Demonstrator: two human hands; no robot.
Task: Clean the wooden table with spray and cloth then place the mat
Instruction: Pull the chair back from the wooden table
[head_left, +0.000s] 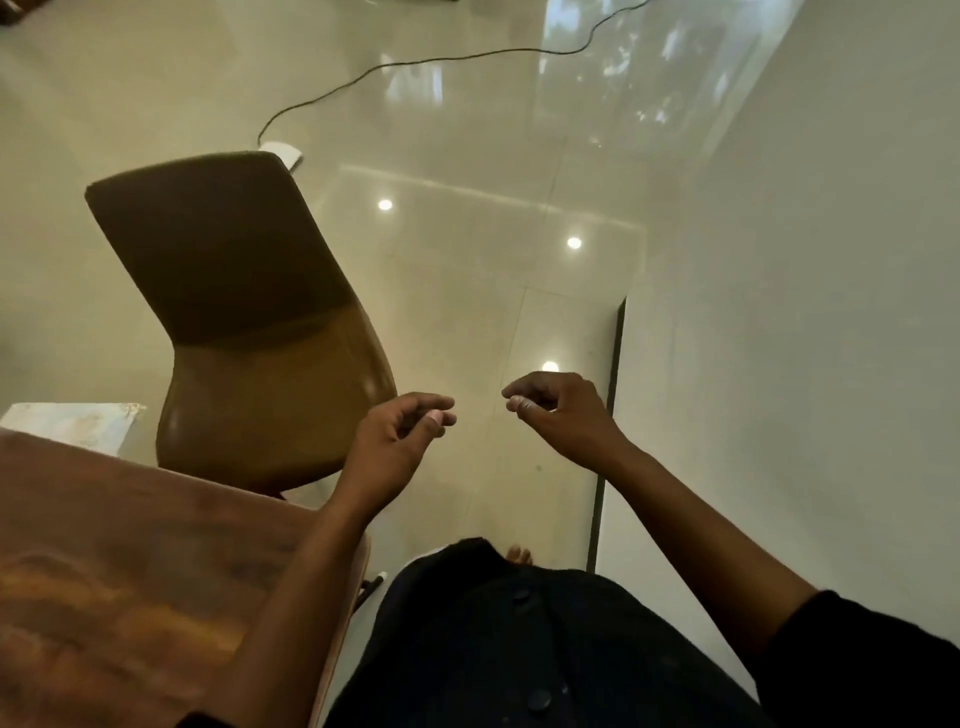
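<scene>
The wooden table (119, 561) fills the lower left, and only its near corner shows. A pale mat (78, 426) lies at its far edge. My left hand (395, 441) hovers past the table's corner, over the floor, fingers loosely curled and holding nothing. My right hand (561, 415) floats a little to the right of it at the same height, also loosely curled and empty. No spray bottle or cloth is in view.
A brown chair (249, 322) stands beside the table's far corner. A black cable (415, 62) runs over the glossy tiled floor to a white adapter (285, 150). A white wall (805, 312) rises on the right. My bare foot (519, 555) shows below.
</scene>
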